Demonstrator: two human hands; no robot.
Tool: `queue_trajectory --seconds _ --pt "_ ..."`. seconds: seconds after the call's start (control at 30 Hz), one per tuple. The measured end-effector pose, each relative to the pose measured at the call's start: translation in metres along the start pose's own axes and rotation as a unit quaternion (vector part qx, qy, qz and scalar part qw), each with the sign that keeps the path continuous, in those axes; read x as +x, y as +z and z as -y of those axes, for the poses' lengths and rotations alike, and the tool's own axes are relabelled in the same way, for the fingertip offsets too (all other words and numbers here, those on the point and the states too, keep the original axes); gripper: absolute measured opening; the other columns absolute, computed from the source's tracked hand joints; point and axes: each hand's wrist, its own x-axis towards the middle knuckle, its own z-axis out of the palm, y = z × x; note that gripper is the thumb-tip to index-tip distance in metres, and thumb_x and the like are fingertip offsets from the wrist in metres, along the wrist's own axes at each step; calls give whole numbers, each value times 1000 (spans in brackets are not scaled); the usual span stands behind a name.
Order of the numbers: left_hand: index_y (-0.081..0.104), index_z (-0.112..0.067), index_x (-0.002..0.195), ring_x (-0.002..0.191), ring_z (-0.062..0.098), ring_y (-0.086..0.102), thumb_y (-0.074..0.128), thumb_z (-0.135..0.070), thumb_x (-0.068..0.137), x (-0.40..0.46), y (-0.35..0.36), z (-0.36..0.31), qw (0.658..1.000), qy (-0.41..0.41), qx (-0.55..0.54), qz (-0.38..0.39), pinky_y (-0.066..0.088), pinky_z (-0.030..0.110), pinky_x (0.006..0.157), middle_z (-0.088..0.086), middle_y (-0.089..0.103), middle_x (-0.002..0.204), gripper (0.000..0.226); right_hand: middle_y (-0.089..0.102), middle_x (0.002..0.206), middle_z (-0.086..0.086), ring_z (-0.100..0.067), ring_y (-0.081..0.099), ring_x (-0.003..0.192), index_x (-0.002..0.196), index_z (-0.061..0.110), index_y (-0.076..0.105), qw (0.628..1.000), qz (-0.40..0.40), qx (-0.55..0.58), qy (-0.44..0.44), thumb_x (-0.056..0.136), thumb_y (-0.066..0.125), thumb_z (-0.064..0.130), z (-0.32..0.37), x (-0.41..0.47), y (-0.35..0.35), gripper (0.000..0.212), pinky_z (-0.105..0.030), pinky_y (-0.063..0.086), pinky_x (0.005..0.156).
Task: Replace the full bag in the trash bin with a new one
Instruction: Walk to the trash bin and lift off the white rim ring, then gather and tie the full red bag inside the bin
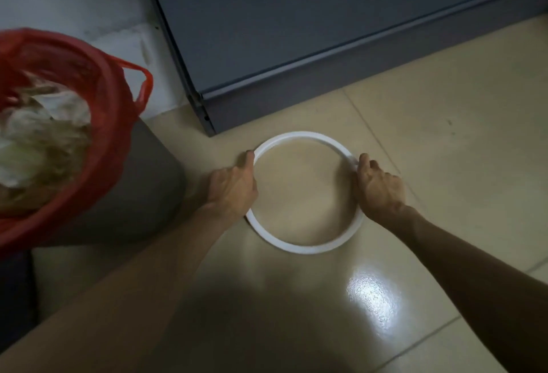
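Trash bin [142,194], grey, stands at left on the tiled floor [444,165], lined with a full red bag [98,99]. Right of it, a white ring [299,249] lies flat; left hand [232,187] and right hand [381,190] each grip opposite sides.

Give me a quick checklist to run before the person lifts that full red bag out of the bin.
1. White plastic ring off the grey round trash bin: ok, it is on the beige tiled floor.
2. Hands free: not ok, left hand and right hand grip the ring's sides.
3. Red plastic bag handle reachable: ok, one loop sticks out.
4. Bag full: ok, crumpled waste reaches the top.
5. New bag ready: cannot tell, none in view.
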Motion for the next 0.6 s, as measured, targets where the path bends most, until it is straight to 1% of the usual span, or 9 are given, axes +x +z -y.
queue_trajectory --seconds 0.07,0.13,0.23,0.3,0.37,0.43,0.47,0.53,0.6 --pt "31 -18 138 78 35 66 47 -22 95 -1 3 -1 1000 -11 -16 9 37 34 59 13 69 91 46 56 107 -17 -39 64 82 119 10 34 1000 -4 23 9 96 45 21 1 0 6 28 -36 36 64" --pt "34 -18 136 82 35 65 47 -25 96 -1 -1 0 999 -15 -36 5 40 35 62 13 67 96 43 54 107 -16 -38 63 82 118 11 35 999 -9 30 13 96 45 25 0 1 2 28 -36 35 64" --pt "41 -16 123 89 33 63 46 -38 96 1 -22 5 998 -26 -50 -2 42 36 64 12 64 104 34 53 111 -17 -40 62 90 115 10 38 999 -29 14 30 97 42 38 -1 8 -24 34 -38 36 67" --pt "41 -14 118 87 33 64 42 -42 97 5 -43 8 999 -26 -44 -15 41 36 63 12 66 102 35 54 110 -18 -41 62 89 112 7 42 998 -58 6 33 96 40 45 5 15 -53 41 -38 37 66" --pt "41 -13 122 86 33 66 39 -45 98 10 -71 11 998 -26 -45 -27 44 35 64 11 68 99 39 56 106 -18 -40 63 86 108 5 46 995 -95 6 17 96 40 44 15 24 -86 41 -37 36 65" --pt "42 -14 127 89 34 66 38 -45 98 16 -102 15 997 -37 -50 -46 40 35 65 11 69 100 42 58 102 -18 -40 63 80 104 5 49 991 -134 14 -9 96 41 41 29 33 -121 38 -36 36 63" --pt "45 -14 126 90 34 66 38 -44 98 19 -118 16 996 -41 -51 -55 40 36 65 12 69 102 42 60 101 -18 -39 63 78 103 4 51 988 -150 18 -20 96 42 40 37 38 -138 38 -35 37 62" --pt "55 -12 115 94 35 66 38 -43 98 21 -149 20 995 -41 -55 -69 45 38 70 14 68 105 39 61 101 -18 -40 63 80 102 5 54 983 -178 35 -37 95 44 39 56 44 -172 37 -37 39 64" --pt "56 -11 105 93 37 66 41 -40 98 19 -181 26 993 -42 -71 -89 47 40 72 17 69 102 34 62 101 -17 -41 64 81 99 6 57 976 -202 52 -56 94 47 39 79 48 -203 35 -37 40 65"
